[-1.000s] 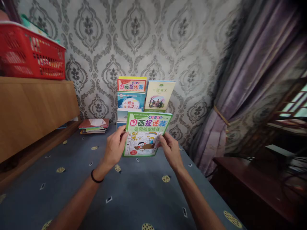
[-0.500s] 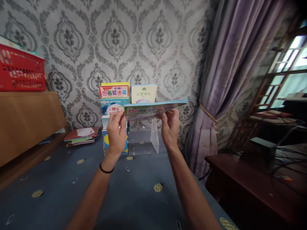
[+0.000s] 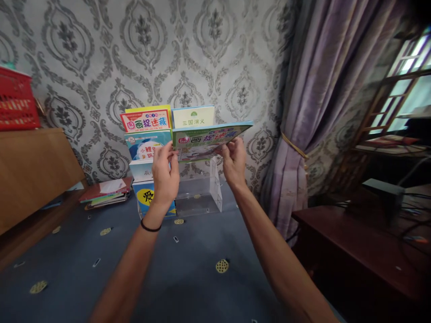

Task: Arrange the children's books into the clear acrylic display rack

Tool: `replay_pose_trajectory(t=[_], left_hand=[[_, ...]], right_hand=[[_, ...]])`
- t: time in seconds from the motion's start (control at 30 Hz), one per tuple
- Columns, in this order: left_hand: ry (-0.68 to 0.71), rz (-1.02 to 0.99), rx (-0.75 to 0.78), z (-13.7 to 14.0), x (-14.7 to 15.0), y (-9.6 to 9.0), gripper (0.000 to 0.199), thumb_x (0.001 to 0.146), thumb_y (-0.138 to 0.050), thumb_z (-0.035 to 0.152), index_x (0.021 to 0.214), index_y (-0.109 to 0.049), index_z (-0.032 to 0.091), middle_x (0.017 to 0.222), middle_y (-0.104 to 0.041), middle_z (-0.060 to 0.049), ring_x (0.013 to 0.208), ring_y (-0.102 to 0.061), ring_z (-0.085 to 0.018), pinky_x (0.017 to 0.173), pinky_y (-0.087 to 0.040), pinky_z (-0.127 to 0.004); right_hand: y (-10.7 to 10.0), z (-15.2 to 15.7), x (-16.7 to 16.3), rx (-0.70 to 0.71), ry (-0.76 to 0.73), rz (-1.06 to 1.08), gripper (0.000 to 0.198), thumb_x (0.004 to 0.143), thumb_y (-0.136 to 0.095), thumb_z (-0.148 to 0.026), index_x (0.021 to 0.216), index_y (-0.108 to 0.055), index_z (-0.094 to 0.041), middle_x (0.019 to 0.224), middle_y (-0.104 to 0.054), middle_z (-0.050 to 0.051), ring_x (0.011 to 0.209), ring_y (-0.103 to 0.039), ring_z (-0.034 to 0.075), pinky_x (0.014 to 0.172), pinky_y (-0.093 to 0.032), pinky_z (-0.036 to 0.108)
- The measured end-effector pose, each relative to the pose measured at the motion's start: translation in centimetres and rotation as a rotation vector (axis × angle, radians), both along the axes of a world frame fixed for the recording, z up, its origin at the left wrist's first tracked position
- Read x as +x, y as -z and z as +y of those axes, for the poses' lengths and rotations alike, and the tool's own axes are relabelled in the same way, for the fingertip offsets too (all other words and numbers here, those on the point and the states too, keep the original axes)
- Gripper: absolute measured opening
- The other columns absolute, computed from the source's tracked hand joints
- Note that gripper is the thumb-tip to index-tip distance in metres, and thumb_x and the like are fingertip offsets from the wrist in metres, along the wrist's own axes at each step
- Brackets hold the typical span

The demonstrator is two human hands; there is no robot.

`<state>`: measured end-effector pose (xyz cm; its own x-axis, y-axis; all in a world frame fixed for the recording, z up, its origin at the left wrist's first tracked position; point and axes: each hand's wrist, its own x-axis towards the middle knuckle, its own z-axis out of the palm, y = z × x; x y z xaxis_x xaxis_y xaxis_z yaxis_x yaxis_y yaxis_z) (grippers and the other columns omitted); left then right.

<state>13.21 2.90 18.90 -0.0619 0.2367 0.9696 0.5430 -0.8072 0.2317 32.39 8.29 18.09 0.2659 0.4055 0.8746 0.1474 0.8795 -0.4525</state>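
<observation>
A thin green picture book [image 3: 205, 142] is held up between my two hands, tilted so that its cover faces me. My left hand [image 3: 165, 175], with a black band on the wrist, grips its left edge. Fingers of my right hand [image 3: 235, 163] are closed on its lower right part. Behind and below stands a clear acrylic book rack [image 3: 215, 186]. In its left column sit a red-bordered book [image 3: 144, 121], a blue-green book [image 3: 134, 144], a pale book [image 3: 139, 170] and a blue and yellow book [image 3: 144, 197]. A cream book [image 3: 193, 116] stands at the top of the right column, partly covered by the held book.
The rack stands on a dark blue patterned cloth [image 3: 195, 269] against the papered wall. A small pile of books [image 3: 107, 190] lies left of it, near a wooden cabinet [image 3: 33, 166] bearing a red basket [image 3: 16, 101]. A purple curtain [image 3: 289, 179] and a dark red desk [image 3: 353, 242] are on the right.
The green book has tipped so more of its cover shows, and it sits slightly higher in view. Both hands keep their hold. The camera view has shifted a little.
</observation>
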Motion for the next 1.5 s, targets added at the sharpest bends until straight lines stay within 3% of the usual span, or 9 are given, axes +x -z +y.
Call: replay_pose_trajectory(t=[0.2, 0.77, 0.93, 1.1, 1.5], left_hand=[[0.017, -0.042, -0.066, 2.1, 0.4, 0.4, 0.026, 0.100, -0.044, 0.015, 0.124, -0.054, 0.020, 0.115, -0.056, -0.008, 0.099, -0.068, -0.018, 0.092, -0.056, -0.040], [-0.077, -0.010, -0.207, 4.5, 1.0, 1.8, 0.028, 0.096, -0.048, 0.017, 0.123, -0.053, 0.019, 0.112, -0.055, -0.010, 0.101, -0.064, -0.023, 0.094, -0.053, -0.044], [-0.062, -0.025, -0.218, 5.2, 1.2, 2.4, 0.034, 0.093, -0.049, 0.014, 0.126, -0.051, 0.020, 0.110, -0.054, -0.008, 0.102, -0.063, -0.023, 0.102, -0.048, -0.048], [-0.051, -0.038, -0.240, 5.3, 1.2, 2.5, 0.036, 0.092, -0.049, 0.014, 0.127, -0.050, 0.018, 0.110, -0.053, -0.009, 0.103, -0.062, -0.024, 0.103, -0.047, -0.050], [-0.037, -0.064, -0.253, 5.8, 1.6, 2.6, 0.040, 0.090, -0.051, 0.012, 0.129, -0.050, 0.020, 0.114, -0.052, -0.009, 0.103, -0.064, -0.022, 0.105, -0.047, -0.048]], right_hand=[[0.2, 2.0, 0.7, -0.043, -0.046, -0.037, 0.029, 0.094, -0.053, -0.052, 0.104, -0.050, -0.026, 0.101, -0.069, 0.006, 0.094, -0.068, 0.021, 0.080, -0.058, 0.040], [2.5, 6.9, 1.8, -0.138, -0.070, -0.084, 0.028, 0.092, -0.054, -0.052, 0.102, -0.048, -0.027, 0.097, -0.067, 0.005, 0.087, -0.068, 0.022, 0.079, -0.062, 0.042], [2.8, 7.3, 1.9, -0.148, -0.052, -0.109, 0.028, 0.092, -0.051, -0.051, 0.104, -0.049, -0.026, 0.095, -0.067, 0.005, 0.089, -0.068, 0.023, 0.078, -0.061, 0.043], [2.5, 7.4, 1.8, -0.169, -0.046, -0.136, 0.031, 0.092, -0.051, -0.053, 0.106, -0.051, -0.025, 0.099, -0.067, 0.006, 0.096, -0.068, 0.025, 0.081, -0.060, 0.044], [2.7, 8.2, 2.0, -0.244, -0.043, -0.138, 0.024, 0.089, -0.051, -0.045, 0.102, -0.050, -0.025, 0.103, -0.067, 0.007, 0.092, -0.066, 0.025, 0.076, -0.060, 0.041]])
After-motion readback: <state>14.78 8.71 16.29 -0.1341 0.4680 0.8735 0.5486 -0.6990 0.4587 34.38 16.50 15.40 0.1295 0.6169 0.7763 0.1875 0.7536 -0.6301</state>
